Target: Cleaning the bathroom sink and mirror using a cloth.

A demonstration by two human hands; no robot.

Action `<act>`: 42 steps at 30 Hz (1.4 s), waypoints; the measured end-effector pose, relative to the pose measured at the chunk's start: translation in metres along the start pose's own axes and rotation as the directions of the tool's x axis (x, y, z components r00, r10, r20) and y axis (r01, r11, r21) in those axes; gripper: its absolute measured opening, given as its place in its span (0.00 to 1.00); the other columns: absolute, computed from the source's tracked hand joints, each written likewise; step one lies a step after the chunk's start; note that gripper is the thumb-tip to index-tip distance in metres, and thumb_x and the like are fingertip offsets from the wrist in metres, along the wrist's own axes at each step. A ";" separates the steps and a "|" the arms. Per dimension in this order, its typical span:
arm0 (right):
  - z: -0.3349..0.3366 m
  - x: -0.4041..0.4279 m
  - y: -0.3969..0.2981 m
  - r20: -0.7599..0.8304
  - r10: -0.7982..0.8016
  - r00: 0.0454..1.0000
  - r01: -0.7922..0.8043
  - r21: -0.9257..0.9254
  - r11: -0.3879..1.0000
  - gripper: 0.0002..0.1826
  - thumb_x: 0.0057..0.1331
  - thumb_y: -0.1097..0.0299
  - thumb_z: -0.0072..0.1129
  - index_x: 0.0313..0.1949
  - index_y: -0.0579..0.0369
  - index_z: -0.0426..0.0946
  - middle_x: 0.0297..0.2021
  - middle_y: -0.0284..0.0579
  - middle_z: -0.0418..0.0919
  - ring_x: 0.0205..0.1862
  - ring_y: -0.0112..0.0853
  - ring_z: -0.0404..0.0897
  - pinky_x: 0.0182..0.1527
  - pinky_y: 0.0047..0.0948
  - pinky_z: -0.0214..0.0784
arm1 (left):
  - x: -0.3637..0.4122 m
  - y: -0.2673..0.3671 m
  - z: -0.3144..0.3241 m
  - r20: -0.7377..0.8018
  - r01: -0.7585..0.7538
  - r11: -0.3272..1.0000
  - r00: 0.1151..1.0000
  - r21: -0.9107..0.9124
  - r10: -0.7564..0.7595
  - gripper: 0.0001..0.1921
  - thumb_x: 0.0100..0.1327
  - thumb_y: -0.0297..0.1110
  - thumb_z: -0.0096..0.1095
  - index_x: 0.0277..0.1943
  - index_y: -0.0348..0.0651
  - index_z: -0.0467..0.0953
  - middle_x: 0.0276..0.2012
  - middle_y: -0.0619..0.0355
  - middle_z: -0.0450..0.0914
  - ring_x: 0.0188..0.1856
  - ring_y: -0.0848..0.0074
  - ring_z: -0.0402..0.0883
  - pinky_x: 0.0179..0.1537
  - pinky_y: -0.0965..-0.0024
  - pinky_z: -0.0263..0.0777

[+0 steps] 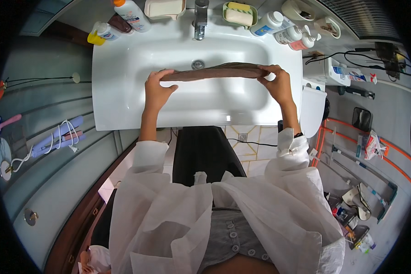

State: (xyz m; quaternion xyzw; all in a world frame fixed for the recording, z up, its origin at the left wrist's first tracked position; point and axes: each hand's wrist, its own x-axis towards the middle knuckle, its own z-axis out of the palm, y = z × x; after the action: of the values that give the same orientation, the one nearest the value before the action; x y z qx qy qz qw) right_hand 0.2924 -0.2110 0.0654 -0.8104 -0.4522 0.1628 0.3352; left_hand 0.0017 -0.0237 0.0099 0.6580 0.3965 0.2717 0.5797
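A brown cloth point(212, 73) is stretched between my two hands above the white washbasin point(116, 102). My left hand point(157, 87) grips its left end, the thumb apart below the edge. At the other end, my right hand point(275, 82) pinches the cloth between thumb and fingers. The cloth hangs nearly level, seen almost edge-on, with a darker fold along its top. Behind it shows the round metal drain point(198, 64), and a chrome faucet point(201, 20) rises at the back rim.
Soap dishes point(165, 8) and several bottles point(267, 24) line the basin's back rim. A toilet point(313, 106) stands at the right. On the left wall hangs a purple hair straightener point(60, 137) with a white cord. Another person's hand point(85, 262) shows at lower left.
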 end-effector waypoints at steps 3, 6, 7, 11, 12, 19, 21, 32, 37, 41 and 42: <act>0.009 -0.003 0.005 -0.012 0.035 0.999 -0.036 -0.041 0.999 0.14 0.44 0.79 0.67 0.34 0.56 0.81 0.33 0.48 0.78 0.35 0.38 0.77 0.42 0.31 0.70 | -0.002 0.009 -0.002 0.001 -0.094 0.793 0.993 0.602 0.117 0.20 0.43 0.19 0.70 0.43 0.41 0.79 0.36 0.53 0.76 0.39 0.66 0.77 0.41 0.66 0.71; 0.004 -0.004 0.007 -0.157 -0.010 0.988 0.001 -0.062 0.998 0.10 0.45 0.79 0.66 0.30 0.58 0.78 0.32 0.44 0.77 0.36 0.35 0.76 0.41 0.30 0.68 | -0.001 0.009 -0.015 -0.065 -0.120 0.751 0.975 0.650 0.212 0.12 0.45 0.27 0.70 0.36 0.41 0.81 0.26 0.55 0.71 0.32 0.64 0.73 0.35 0.63 0.68; 0.001 -0.003 0.011 -0.157 -0.008 0.988 -0.002 -0.063 0.998 0.10 0.45 0.79 0.66 0.30 0.58 0.78 0.32 0.44 0.77 0.36 0.35 0.76 0.41 0.30 0.68 | 0.000 0.010 -0.021 -0.063 -0.120 0.751 0.976 0.650 0.210 0.12 0.45 0.27 0.70 0.36 0.41 0.81 0.26 0.55 0.71 0.32 0.64 0.73 0.35 0.63 0.68; 0.003 -0.001 0.026 -0.097 -0.021 0.995 0.040 0.199 0.979 0.07 0.52 0.79 0.58 0.31 0.60 0.71 0.28 0.36 0.75 0.30 0.25 0.71 0.36 0.26 0.65 | 0.004 0.000 -0.034 0.100 -0.243 0.646 0.963 0.724 0.250 0.12 0.49 0.30 0.71 0.38 0.38 0.81 0.27 0.57 0.75 0.30 0.71 0.75 0.34 0.70 0.68; 0.006 0.000 0.030 0.010 0.091 0.996 -0.089 0.349 0.933 0.06 0.54 0.79 0.56 0.32 0.60 0.70 0.27 0.35 0.73 0.29 0.22 0.70 0.34 0.23 0.63 | 0.008 -0.005 -0.030 0.058 -0.050 0.912 0.998 0.407 0.028 0.11 0.50 0.33 0.70 0.35 0.36 0.81 0.30 0.59 0.76 0.32 0.74 0.74 0.34 0.70 0.67; 0.065 -0.007 -0.020 -0.085 0.207 0.975 -0.143 0.479 0.866 0.08 0.62 0.69 0.59 0.35 0.58 0.71 0.23 0.33 0.71 0.23 0.17 0.68 0.25 0.19 0.62 | 0.005 0.010 0.027 0.288 0.609 0.700 0.794 -0.374 -0.536 0.31 0.61 0.57 0.52 0.56 0.36 0.68 0.50 0.54 0.76 0.50 0.70 0.76 0.48 0.66 0.71; 0.082 -0.020 -0.049 -0.030 0.157 0.987 -0.121 0.508 0.853 0.09 0.62 0.69 0.59 0.38 0.59 0.73 0.25 0.36 0.74 0.27 0.19 0.71 0.30 0.20 0.68 | -0.001 0.014 0.052 0.368 0.614 0.686 0.787 -0.390 -0.496 0.31 0.62 0.55 0.53 0.60 0.39 0.64 0.55 0.53 0.71 0.54 0.69 0.73 0.51 0.61 0.69; 0.080 -0.034 -0.018 0.084 0.215 0.973 -0.217 0.648 0.731 0.13 0.62 0.71 0.57 0.45 0.62 0.74 0.37 0.41 0.79 0.37 0.27 0.78 0.43 0.26 0.70 | -0.020 0.019 0.068 0.263 0.497 0.698 0.867 -0.515 -0.424 0.27 0.55 0.34 0.68 0.56 0.36 0.67 0.48 0.55 0.75 0.51 0.73 0.74 0.53 0.70 0.68; 0.087 -0.024 0.001 0.571 0.303 0.763 -0.623 0.527 0.577 0.29 0.68 0.45 0.44 0.53 0.60 0.71 0.44 0.45 0.78 0.51 0.32 0.72 0.61 0.35 0.56 | -0.014 0.032 0.059 0.401 0.515 0.567 0.857 -0.643 -0.324 0.24 0.57 0.33 0.65 0.56 0.36 0.67 0.50 0.55 0.75 0.53 0.73 0.73 0.55 0.69 0.66; 0.083 -0.028 -0.010 0.618 0.057 0.784 -0.576 0.690 0.438 0.33 0.68 0.40 0.38 0.50 0.61 0.74 0.47 0.46 0.77 0.53 0.31 0.70 0.63 0.34 0.51 | -0.006 0.036 0.049 0.342 0.573 0.592 0.818 -0.568 -0.463 0.24 0.61 0.36 0.62 0.57 0.37 0.66 0.53 0.56 0.72 0.56 0.70 0.70 0.57 0.68 0.63; 0.078 -0.028 -0.016 0.574 0.101 0.813 -0.543 0.682 0.490 0.30 0.69 0.44 0.40 0.46 0.61 0.76 0.46 0.46 0.77 0.50 0.31 0.71 0.60 0.31 0.55 | -0.002 0.025 0.044 0.333 0.537 0.597 0.842 -0.596 -0.425 0.23 0.61 0.38 0.62 0.55 0.35 0.68 0.50 0.56 0.74 0.53 0.74 0.73 0.54 0.71 0.66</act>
State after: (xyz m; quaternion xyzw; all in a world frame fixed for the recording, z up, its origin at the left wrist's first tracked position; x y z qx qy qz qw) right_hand 0.2228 -0.1975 0.0188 -0.5655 -0.2215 0.6029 0.5174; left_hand 0.0416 -0.0501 0.0268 0.2920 0.3879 0.1762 0.8563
